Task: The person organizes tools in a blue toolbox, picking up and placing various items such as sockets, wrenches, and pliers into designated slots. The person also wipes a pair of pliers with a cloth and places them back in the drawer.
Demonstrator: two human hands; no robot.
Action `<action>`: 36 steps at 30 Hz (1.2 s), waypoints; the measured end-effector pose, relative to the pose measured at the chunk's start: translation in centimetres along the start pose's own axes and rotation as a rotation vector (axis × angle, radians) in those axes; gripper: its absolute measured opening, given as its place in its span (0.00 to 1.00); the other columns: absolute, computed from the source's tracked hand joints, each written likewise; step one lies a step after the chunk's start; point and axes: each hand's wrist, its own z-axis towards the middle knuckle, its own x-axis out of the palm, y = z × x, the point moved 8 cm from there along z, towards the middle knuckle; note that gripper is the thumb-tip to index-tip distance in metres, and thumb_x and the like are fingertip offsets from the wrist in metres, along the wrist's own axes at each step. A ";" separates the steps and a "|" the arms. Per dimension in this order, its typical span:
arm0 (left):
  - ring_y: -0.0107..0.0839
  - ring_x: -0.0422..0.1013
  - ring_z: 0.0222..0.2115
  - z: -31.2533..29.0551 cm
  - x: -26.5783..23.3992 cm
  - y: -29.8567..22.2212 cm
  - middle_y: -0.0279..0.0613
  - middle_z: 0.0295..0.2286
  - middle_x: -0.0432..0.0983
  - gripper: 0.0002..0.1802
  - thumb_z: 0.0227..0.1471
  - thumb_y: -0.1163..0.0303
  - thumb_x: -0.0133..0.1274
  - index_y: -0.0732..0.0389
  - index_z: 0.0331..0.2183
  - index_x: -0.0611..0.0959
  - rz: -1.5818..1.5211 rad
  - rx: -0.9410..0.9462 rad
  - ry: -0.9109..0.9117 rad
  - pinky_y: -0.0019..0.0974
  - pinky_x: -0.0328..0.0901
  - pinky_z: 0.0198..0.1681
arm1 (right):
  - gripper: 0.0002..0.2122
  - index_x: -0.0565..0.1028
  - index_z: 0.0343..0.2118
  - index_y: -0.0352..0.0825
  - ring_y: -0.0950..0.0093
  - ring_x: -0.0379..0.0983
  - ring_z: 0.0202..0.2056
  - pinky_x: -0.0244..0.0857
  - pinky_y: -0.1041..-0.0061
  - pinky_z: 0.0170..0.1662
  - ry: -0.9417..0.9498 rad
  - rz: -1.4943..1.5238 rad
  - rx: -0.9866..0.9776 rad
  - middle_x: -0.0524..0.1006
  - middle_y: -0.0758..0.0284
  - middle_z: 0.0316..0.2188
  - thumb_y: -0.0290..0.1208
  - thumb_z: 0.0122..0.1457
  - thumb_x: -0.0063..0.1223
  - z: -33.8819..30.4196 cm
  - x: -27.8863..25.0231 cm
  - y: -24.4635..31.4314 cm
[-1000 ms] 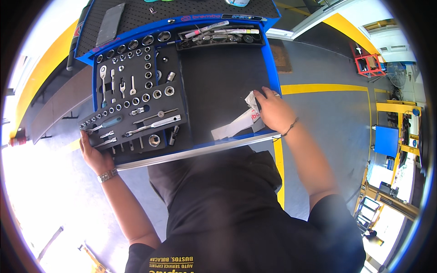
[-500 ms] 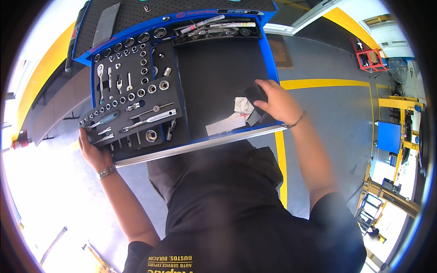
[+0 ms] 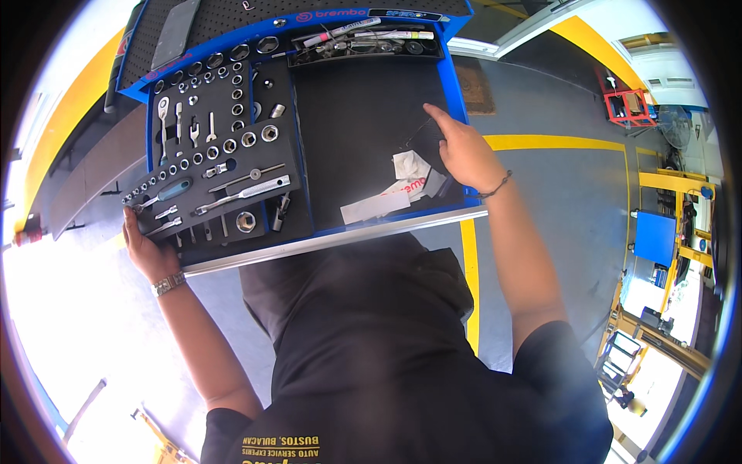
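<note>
Your left hand (image 3: 151,251) grips the near-left corner of the dark socket tray (image 3: 199,195), which sits slanted over another tool tray (image 3: 205,104) in the blue drawer (image 3: 450,89). Right of it, white paper pieces (image 3: 377,207) lie near the drawer's front edge. Just beyond them, your right hand (image 3: 464,155) points its index finger forward above the black liner (image 3: 348,116); I cannot tell whether it holds anything. Farther back, markers (image 3: 340,32) lie in a dark bin (image 3: 363,60).

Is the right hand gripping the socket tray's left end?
No: the left hand grips that end of the socket tray, while the right hand is beside white paper scraps across the drawer.
</note>
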 end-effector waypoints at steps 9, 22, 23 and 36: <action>0.36 0.76 0.46 -0.1 -0.4 0.0 0.41 0.45 0.79 0.19 0.65 0.57 0.57 0.61 0.49 0.82 0.008 0.000 -0.032 0.44 0.72 0.51 | 0.13 0.78 0.46 0.30 0.52 0.78 0.44 0.72 0.60 0.49 0.174 -0.039 0.007 0.81 0.53 0.41 0.18 0.59 0.48 0.6 -4.1 1.1; 0.35 0.77 0.45 0.3 -0.4 0.2 0.41 0.43 0.81 0.16 0.65 0.60 0.57 0.61 0.47 0.82 -0.033 -0.011 -0.029 0.43 0.73 0.49 | 0.13 0.80 0.46 0.34 0.55 0.79 0.44 0.74 0.60 0.50 0.466 0.089 -0.385 0.80 0.59 0.44 0.27 0.58 0.56 2.7 8.2 12.4; 0.35 0.77 0.45 0.4 -0.3 0.2 0.40 0.43 0.81 0.16 0.65 0.60 0.57 0.61 0.47 0.82 -0.036 -0.010 -0.021 0.43 0.73 0.49 | 0.12 0.80 0.46 0.34 0.56 0.79 0.44 0.74 0.59 0.50 0.406 0.009 -0.414 0.79 0.61 0.45 0.28 0.58 0.57 3.0 8.4 12.7; 0.37 0.76 0.46 -0.2 -0.2 0.1 0.41 0.44 0.79 0.20 0.64 0.56 0.58 0.62 0.48 0.82 -0.002 0.006 -0.039 0.45 0.73 0.50 | 0.14 0.80 0.48 0.34 0.58 0.78 0.47 0.73 0.62 0.52 0.184 -0.055 -0.117 0.79 0.60 0.47 0.25 0.58 0.59 2.2 0.5 2.1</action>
